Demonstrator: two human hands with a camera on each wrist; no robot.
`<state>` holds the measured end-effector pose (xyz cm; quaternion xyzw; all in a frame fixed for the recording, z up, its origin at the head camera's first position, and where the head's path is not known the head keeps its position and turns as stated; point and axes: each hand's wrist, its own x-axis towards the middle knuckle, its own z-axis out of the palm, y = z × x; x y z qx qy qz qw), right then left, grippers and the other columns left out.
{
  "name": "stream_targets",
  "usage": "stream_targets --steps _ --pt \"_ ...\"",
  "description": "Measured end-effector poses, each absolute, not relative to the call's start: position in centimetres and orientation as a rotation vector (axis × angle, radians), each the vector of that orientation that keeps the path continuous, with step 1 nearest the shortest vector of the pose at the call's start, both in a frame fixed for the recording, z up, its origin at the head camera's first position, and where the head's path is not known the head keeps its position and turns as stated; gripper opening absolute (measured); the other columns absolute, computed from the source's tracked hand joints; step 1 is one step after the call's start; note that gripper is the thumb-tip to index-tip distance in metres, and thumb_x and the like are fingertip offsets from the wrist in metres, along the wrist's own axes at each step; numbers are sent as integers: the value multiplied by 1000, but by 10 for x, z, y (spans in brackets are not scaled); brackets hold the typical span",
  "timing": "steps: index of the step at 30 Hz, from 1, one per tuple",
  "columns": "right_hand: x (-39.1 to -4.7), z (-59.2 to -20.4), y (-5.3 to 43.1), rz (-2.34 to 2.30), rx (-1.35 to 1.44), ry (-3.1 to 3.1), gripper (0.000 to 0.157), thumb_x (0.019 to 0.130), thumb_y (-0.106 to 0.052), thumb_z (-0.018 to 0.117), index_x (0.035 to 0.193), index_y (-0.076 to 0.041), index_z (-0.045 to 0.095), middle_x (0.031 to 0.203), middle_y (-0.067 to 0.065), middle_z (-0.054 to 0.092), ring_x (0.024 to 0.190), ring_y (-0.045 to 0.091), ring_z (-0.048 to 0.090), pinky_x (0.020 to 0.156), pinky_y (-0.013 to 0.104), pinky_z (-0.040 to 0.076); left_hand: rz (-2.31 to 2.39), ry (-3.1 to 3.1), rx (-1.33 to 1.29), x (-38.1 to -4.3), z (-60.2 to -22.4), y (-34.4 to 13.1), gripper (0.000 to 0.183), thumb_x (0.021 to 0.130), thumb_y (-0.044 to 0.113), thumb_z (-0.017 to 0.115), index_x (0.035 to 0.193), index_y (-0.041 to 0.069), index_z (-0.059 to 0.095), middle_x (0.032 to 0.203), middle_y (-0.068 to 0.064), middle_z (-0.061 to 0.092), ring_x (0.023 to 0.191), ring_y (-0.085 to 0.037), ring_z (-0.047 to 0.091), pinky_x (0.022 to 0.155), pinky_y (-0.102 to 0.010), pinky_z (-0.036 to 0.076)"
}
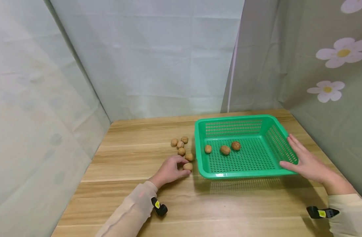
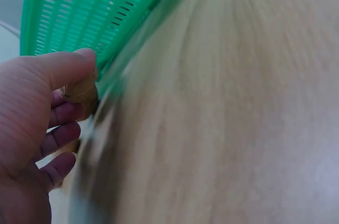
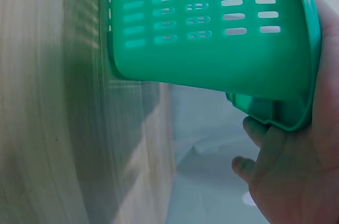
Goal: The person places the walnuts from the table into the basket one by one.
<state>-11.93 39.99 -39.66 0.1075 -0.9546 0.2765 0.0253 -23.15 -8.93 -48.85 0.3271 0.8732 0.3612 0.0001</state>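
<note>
At the lower edge of the head view, pale sleeves carry black wrist devices [image 1: 161, 210]. Above them, at lower centre, the left hand [image 1: 170, 169] pinches one walnut [image 1: 188, 167] between thumb and fingers; whether this walnut touches the table [image 1: 124, 164] cannot be determined. At right, the right hand [image 1: 309, 164] grips the rim of the green basket [image 1: 240, 174], thumb over the near right corner, fingers along the right side. The basket occupies right of centre, upright, with three walnuts [image 1: 225, 150] on its floor, left to middle. Five loose walnuts [image 1: 180, 145] lie on the table at frame centre, beside the basket's left wall. Pale sheeting [image 1: 175, 59] fills the upper frame; flower-printed fabric [image 1: 302, 59] hangs upper right.
</note>
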Motion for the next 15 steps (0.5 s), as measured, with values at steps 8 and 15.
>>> stream_targets --steps 8,15 --pt "-119 -396 398 603 392 -2948 95 91 -35 65 153 0 3 160 11 -5 146 32 -4 106 67 -9 1237 2766 994 -225 -459 -89 32 80 33 80 104 13 72 102 6 66 98 -12 60 86 -37 51" --pt "-115 -393 397 525 398 -2966 94 92 -39 63 153 0 3 160 11 -6 146 33 -4 106 65 -14 1249 2841 1176 -233 -414 -71 32 79 32 80 102 11 73 100 5 67 97 -14 59 82 -35 51"
